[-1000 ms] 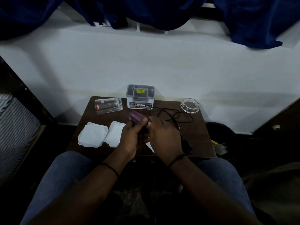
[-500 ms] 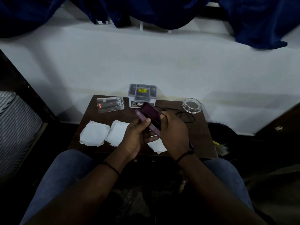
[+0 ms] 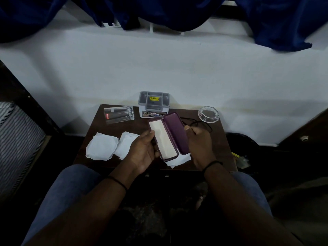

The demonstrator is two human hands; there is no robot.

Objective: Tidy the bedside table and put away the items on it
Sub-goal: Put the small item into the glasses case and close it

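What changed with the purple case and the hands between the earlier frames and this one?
The purple case, shut between both hands a second ago, has been raised and swung open: the left hand holds the pale-lined half and the right hand holds the lid half. The lying glass, grey box, ashtray, black cord and white papers stayed put.

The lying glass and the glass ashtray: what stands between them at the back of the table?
In the head view, a grey organizer box stands between the lying glass and the ashtray, against the wall.
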